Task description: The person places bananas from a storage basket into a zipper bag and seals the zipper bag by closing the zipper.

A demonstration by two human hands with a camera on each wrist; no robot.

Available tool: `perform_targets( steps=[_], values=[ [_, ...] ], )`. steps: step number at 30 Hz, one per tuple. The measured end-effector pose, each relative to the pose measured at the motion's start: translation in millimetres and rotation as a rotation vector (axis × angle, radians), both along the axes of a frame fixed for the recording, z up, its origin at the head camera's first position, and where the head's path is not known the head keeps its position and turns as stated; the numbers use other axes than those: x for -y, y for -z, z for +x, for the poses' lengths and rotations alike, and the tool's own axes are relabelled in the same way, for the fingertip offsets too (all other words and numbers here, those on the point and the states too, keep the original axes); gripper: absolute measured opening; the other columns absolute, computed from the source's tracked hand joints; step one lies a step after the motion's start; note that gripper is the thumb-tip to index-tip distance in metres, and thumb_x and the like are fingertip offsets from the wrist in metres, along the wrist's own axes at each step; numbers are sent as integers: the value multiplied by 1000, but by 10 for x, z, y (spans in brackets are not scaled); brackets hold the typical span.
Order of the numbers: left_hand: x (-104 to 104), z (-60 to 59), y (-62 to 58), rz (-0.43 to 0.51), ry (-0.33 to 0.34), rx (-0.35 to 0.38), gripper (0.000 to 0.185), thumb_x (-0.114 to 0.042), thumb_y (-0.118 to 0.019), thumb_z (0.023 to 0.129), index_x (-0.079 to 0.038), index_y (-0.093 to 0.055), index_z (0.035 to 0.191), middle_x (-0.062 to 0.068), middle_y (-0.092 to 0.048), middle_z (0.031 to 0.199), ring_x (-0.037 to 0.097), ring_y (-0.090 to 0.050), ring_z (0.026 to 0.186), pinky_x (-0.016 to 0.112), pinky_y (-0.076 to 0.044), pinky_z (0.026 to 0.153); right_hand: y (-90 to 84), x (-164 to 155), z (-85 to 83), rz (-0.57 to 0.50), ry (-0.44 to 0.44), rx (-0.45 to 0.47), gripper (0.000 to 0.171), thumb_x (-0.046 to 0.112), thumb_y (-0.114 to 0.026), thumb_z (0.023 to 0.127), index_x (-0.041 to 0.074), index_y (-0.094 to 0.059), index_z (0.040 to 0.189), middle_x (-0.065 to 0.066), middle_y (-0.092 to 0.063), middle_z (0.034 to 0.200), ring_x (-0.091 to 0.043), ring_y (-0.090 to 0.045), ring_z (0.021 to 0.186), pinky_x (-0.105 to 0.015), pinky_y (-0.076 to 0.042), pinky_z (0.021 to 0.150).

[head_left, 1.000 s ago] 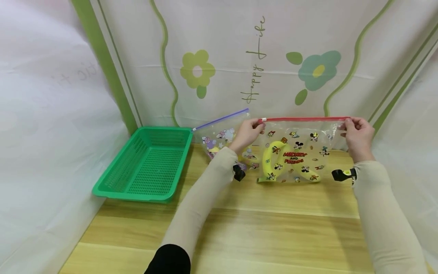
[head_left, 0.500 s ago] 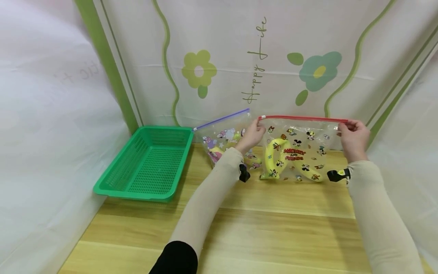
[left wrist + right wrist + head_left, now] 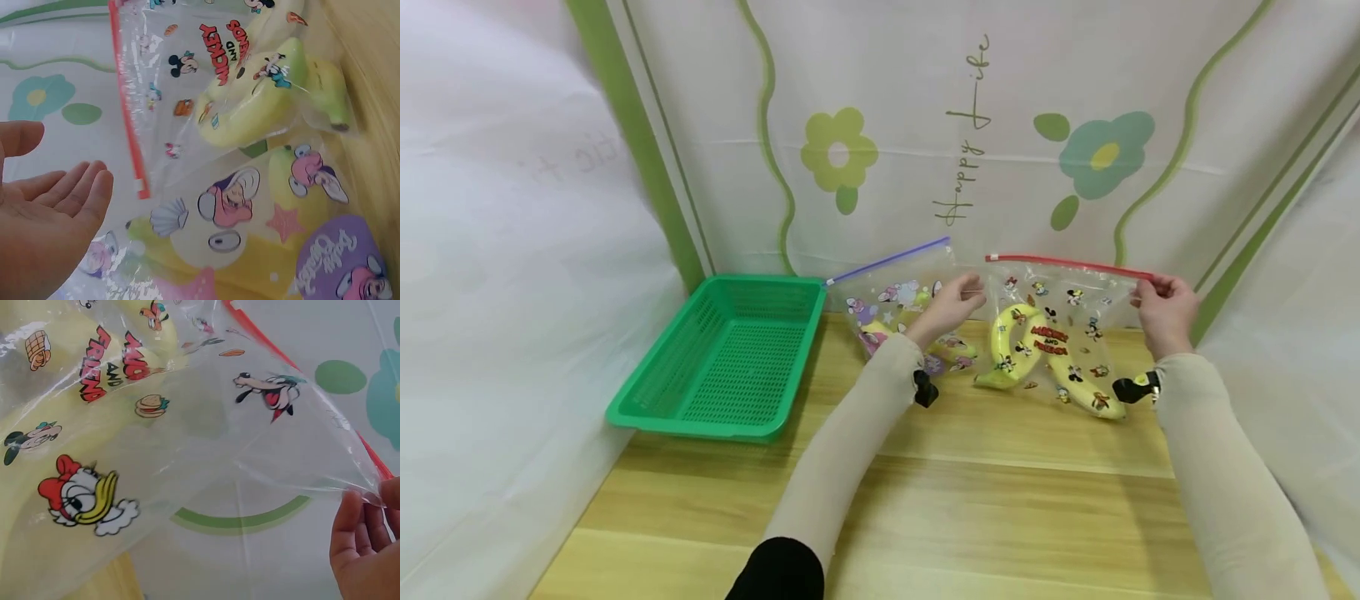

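Observation:
A clear zip bag with a red slider top [image 3: 1048, 337] stands on the table at the right, printed with cartoon figures. Yellow bananas [image 3: 1011, 367] show through its plastic. My right hand [image 3: 1168, 312] pinches its upper right corner. Off the bag's left corner, my left hand [image 3: 951, 307] is held with relaxed fingers and nothing in them; the left wrist view shows its palm and fingers [image 3: 75, 194] apart from the red strip. Behind this hand leans a second zip bag with a purple top [image 3: 883, 292], also with bananas inside, partly hidden by the forearm.
A green plastic basket [image 3: 775, 417] sits on the wooden table [image 3: 1000, 517] at the left. White patterned cloth [image 3: 895, 108] with flowers and lettering hangs close behind the bags and along both sides.
My left hand has let go of the red-topped bag's left corner and sits just below it. My right hand has come slightly left and down, still pinching the bag, whose lower part has shifted.

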State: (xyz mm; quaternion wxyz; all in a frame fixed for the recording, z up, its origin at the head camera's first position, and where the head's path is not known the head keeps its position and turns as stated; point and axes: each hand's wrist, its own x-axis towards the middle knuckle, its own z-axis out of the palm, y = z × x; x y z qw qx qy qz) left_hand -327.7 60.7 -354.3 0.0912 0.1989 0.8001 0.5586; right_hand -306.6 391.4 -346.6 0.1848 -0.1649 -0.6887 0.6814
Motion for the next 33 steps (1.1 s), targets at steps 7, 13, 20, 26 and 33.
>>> perform_targets(
  steps=[7, 13, 20, 26, 33],
  values=[
    [308, 252, 13, -78, 44, -60, 42, -24, -49, 100, -7, -45, 138, 7, -54, 130, 15, -52, 116, 27, -43, 95, 125, -95, -17, 102, -54, 64, 30, 18, -54, 96, 13, -52, 125, 4, -51, 100, -5, -55, 84, -12, -49, 73],
    [574, 463, 34, -142, 69, -84, 43, -23, -49, 100, -2, -44, 138, 11, -52, 132, 17, -51, 117, 28, -40, 99, 194, -175, 37, 357, -192, 165, 66, 38, -47, 98, 4, -23, 148, -7, -49, 127, -10, -54, 95, -17, -48, 83],
    [840, 686, 157, -214, 48, -104, 42, -23, -49, 100, -1, -47, 135, 11, -53, 131, 21, -52, 116, 34, -43, 96, 325, -162, 134, 455, -305, 206, 74, 47, -40, 98, -2, -14, 148, -28, -28, 145, -21, -49, 103, -43, -40, 99],
    [1020, 836, 273, -275, 44, -99, 42, -20, -47, 100, 4, -46, 134, 17, -52, 131, 25, -52, 117, 36, -43, 97, 550, -94, 306, 572, -341, 193, 67, 40, -37, 101, -10, -23, 143, -33, -35, 137, -41, -45, 113, -52, -40, 96],
    [1120, 1014, 421, -444, 5, -151, 32, -22, -52, 97, -2, -55, 123, 14, -58, 122, 27, -55, 113, 39, -46, 93, 675, 214, 587, 796, -478, 256, 61, 37, -39, 101, -13, -34, 136, -36, -39, 131, -51, -43, 114, -58, -43, 87]
  ],
)
